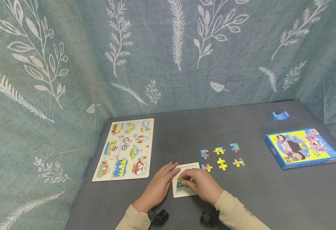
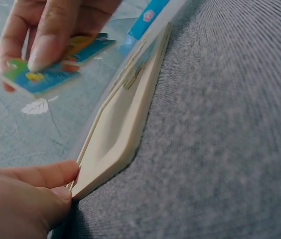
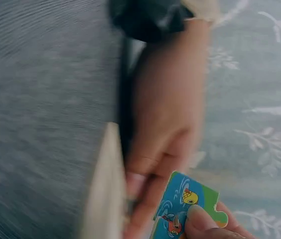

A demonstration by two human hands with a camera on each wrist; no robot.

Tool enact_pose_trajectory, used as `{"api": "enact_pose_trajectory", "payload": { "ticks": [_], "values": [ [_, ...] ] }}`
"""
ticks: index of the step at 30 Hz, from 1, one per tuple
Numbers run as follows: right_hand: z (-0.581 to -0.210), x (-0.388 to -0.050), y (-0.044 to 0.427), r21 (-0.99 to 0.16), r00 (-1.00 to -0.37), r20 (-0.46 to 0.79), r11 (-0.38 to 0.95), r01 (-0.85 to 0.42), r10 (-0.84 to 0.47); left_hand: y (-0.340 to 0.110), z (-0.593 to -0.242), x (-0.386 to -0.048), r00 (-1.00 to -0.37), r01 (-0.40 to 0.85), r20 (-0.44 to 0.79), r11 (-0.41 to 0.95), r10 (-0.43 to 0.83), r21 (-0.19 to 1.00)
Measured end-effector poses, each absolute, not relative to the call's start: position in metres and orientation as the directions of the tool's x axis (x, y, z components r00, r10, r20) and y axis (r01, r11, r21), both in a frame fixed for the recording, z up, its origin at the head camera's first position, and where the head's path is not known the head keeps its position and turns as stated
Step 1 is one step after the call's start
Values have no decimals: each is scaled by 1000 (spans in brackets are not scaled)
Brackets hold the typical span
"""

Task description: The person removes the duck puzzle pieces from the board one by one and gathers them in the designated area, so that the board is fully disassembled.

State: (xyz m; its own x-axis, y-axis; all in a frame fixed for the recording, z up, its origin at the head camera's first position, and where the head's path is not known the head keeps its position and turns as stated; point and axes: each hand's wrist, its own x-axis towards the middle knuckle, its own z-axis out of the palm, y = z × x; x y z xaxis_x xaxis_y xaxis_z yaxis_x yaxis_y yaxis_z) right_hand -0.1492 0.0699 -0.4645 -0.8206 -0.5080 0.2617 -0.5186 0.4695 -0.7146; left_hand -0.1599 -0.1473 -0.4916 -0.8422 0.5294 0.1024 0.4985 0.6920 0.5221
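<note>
A small pale wooden puzzle tray [image 1: 181,193] lies in front of me. My left hand [image 1: 158,187] holds its left edge, with thumb and forefinger pinching the rim [image 2: 105,174] in the left wrist view. Above the tray, my right hand [image 1: 203,184] pinches blue-and-green jigsaw pieces [image 3: 180,201] printed with a yellow duck. There seem to be two pieces, held together; fingers cover part of them. Several loose jigsaw pieces [image 1: 221,164] lie in two rows to the right of the tray, one partly behind my right hand.
A wooden vehicle puzzle board [image 1: 129,148] lies at the left. At the right is a blue-edged picture box [image 1: 303,147], with a blue curved holder [image 1: 279,116] behind it. A leaf-patterned curtain [image 1: 168,57] borders the dark grey table [image 1: 179,134] at the back and sides.
</note>
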Motion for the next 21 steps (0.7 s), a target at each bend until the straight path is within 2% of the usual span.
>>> {"api": "enact_pose_trajectory", "payload": {
  "ticks": [5, 11, 16, 21],
  "values": [
    [-476, -154, 67, -697, -794, 218, 480, -533, -567, -147, -491, -159, -839, 510, 132, 677, 528, 531],
    [-486, -157, 67, -636, -774, 298, 489, -598, -559, -147, -492, -159, -823, 545, 170, 668, 542, 507],
    [-485, -159, 69, -720, -782, 331, 395, -571, -528, -147, -491, -161, -832, 522, 130, 683, 539, 511],
    [-463, -159, 85, -827, -854, 287, 338, -449, -433, -146, -490, -160, -841, 498, 87, 700, 534, 512]
  ]
}}
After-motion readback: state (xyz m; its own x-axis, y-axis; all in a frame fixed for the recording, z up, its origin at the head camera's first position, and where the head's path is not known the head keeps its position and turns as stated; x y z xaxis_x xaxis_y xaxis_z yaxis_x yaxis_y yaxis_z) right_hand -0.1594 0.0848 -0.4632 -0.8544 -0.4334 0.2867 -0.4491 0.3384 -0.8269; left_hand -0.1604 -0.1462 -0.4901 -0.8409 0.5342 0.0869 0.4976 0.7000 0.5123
